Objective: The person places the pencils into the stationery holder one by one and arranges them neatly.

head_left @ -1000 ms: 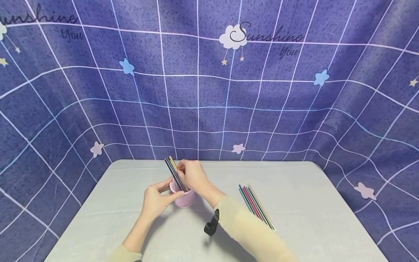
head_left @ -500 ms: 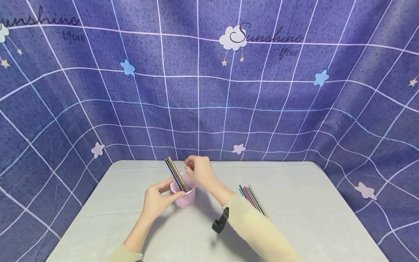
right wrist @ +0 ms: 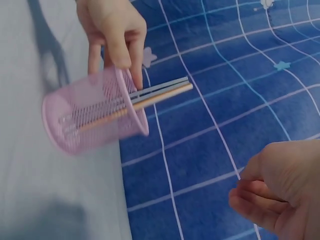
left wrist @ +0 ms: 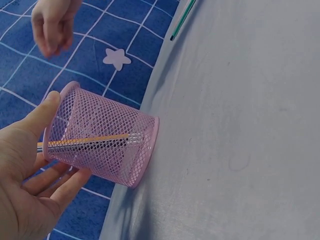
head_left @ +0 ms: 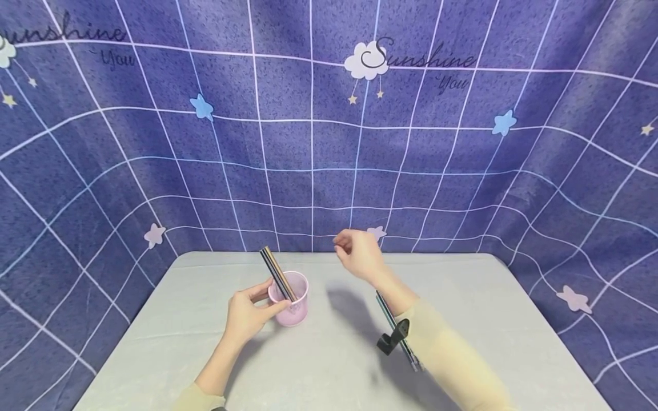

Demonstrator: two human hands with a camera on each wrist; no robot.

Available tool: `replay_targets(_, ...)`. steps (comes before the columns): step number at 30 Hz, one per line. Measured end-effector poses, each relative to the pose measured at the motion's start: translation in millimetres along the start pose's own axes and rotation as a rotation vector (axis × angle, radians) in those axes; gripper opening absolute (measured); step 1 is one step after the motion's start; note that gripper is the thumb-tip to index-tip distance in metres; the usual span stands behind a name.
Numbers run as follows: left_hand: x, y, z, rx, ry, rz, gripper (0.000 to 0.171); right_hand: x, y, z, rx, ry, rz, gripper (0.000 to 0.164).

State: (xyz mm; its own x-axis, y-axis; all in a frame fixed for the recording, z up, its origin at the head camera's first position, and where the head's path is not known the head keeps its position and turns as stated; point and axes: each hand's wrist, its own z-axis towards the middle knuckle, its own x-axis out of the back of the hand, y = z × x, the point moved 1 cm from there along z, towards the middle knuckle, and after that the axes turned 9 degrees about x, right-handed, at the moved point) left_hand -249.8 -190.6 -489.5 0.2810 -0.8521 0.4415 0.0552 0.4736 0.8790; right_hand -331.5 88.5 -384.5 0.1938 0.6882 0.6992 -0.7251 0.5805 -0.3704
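Note:
A pink mesh pencil cup [head_left: 297, 315] stands on the table's left half. My left hand [head_left: 245, 315] grips it by the rim, thumb on the near side and fingers behind. Several pencils [head_left: 273, 267], dark ones and an orange-yellow one, lean inside against the left of the rim; their lower ends show through the mesh in the left wrist view. To the right of the cup, my right hand [head_left: 361, 254] is raised above the back of the table. Its fingers hang loosely curled with nothing between them, as the right wrist view shows [right wrist: 272, 192].
More pencils [head_left: 381, 303] lie on the table under my right forearm, which hides most of them. A grey-white cloth [head_left: 169, 342] covers the table. Behind it and at both sides hangs a blue-purple curtain [head_left: 329, 142] with a grid and stars.
My right hand has let go of the orange-yellow pencil, which stays in the cup, and has moved up and right, away from it. My left hand keeps its hold on the cup.

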Motion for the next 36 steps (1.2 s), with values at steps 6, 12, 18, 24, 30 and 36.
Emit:
replay_targets(6,0.5,-1.6,0.9,0.022,-0.010,0.002,0.071,24.2,14.1,-19.3,-0.017,0.001,-0.049,0.006)
replay_targets(12,1.1,-1.5,0.7,0.019,-0.006,-0.005,0.070,38.3,29.5,-35.7,-0.046,0.020,-0.063,0.005)
replay_targets(18,0.4,-1.6,1.4,0.013,-0.014,-0.032,0.070,48.0,42.9,-51.7,-0.041,0.002,-0.096,0.005)
replay_targets(24,1.5,-2.4,1.3,0.007,-0.007,-0.027,0.070,55.8,55.9,-68.7,-0.047,-0.026,-0.133,0.005)
replay_targets(30,2.1,-2.0,1.4,0.001,0.006,-0.009,0.070,61.3,69.5,-86.6,-0.071,-0.061,-0.147,0.006)
replay_targets(36,0.8,-0.6,-0.8,0.017,-0.008,-0.026,0.072,65.1,83.0,-105.4,-0.124,-0.095,-0.154,0.007)
